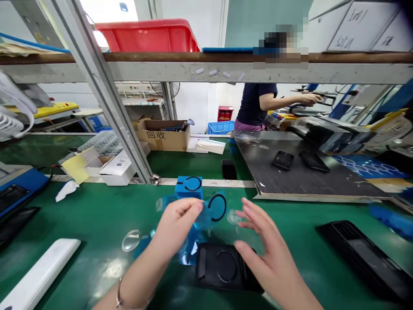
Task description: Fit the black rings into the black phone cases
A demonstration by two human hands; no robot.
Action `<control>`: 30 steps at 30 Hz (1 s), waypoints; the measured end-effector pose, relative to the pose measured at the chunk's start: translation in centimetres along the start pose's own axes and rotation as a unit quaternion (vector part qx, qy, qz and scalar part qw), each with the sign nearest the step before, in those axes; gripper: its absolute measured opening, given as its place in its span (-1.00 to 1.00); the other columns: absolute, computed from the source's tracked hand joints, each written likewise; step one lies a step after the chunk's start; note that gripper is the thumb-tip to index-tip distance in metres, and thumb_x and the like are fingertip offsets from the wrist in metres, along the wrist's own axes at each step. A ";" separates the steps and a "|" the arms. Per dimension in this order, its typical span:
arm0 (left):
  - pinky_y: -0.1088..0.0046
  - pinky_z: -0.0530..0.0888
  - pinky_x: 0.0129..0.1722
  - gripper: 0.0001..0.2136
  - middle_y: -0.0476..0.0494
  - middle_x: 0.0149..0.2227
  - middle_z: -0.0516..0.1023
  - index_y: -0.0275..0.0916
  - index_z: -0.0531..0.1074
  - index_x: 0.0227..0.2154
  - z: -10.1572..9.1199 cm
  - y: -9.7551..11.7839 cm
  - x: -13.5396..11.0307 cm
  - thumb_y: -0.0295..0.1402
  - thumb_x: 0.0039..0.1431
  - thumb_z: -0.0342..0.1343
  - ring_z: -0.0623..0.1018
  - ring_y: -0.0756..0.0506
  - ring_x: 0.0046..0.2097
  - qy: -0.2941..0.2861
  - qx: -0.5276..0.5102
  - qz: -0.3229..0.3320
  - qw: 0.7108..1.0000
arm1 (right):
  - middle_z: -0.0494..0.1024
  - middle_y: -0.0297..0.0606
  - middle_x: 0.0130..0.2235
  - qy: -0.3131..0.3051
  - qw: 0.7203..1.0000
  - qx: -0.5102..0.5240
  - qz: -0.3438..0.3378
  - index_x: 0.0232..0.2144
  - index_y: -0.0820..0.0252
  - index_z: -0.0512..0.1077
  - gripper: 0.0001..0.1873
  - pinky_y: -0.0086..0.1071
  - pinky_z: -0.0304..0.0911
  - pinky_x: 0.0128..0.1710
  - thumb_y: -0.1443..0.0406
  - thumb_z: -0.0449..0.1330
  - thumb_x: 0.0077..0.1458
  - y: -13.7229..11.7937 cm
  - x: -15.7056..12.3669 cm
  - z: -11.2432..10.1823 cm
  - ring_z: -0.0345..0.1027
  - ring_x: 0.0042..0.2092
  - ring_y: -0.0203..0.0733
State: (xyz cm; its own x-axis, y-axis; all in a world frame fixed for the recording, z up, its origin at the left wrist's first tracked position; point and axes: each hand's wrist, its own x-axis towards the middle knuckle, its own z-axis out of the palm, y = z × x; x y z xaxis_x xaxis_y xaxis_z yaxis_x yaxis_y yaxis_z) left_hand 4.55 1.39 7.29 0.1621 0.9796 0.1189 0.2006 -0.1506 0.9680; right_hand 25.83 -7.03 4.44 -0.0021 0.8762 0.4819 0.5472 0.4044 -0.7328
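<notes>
My left hand [177, 226] pinches a clear blue film [218, 209] between thumb and finger. A black ring, open at one spot, sits on this film. My right hand [266, 254] is held with its fingers apart, just right of the film, and nothing shows in it. Below lies a black phone case [211, 269] with a circular mark on its back; my right hand partly covers its right end. Behind my left hand stands a blue stack [180, 189] with another black ring on top. Loose blue film scraps [187, 256] lie around the case.
A black case [364, 258] lies at the right, a white bar-shaped object [41, 273] at the left. Beyond are a dark board [303, 183] with two cases, a phone [229, 170] and a cardboard box [167, 137]. A shelf beam [155, 71] crosses overhead. A co-worker [258, 103] stands behind.
</notes>
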 end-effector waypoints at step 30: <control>0.33 0.40 -0.30 -0.77 -0.15 -0.43 0.56 -0.18 0.43 -0.55 -2.9 -5.7 0.5 -0.28 0.15 -0.01 0.52 -0.19 -0.31 -0.058 0.369 0.062 0.926 | 0.55 -0.25 -0.19 -0.006 0.997 0.060 -0.058 -0.31 -0.05 0.57 -0.90 -0.26 0.46 -0.12 0.31 0.27 0.19 -0.3 -1.0 -3.5 0.47 -0.09 -0.11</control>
State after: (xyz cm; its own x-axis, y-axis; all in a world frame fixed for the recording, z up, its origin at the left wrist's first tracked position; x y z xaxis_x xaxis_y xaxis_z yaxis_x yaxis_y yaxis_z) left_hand 0.73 3.09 2.46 0.3215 0.9343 0.1537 0.7720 -0.3527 0.5288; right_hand 28.61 -8.95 5.80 -0.0707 0.8247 0.5611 0.4391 0.5308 -0.7249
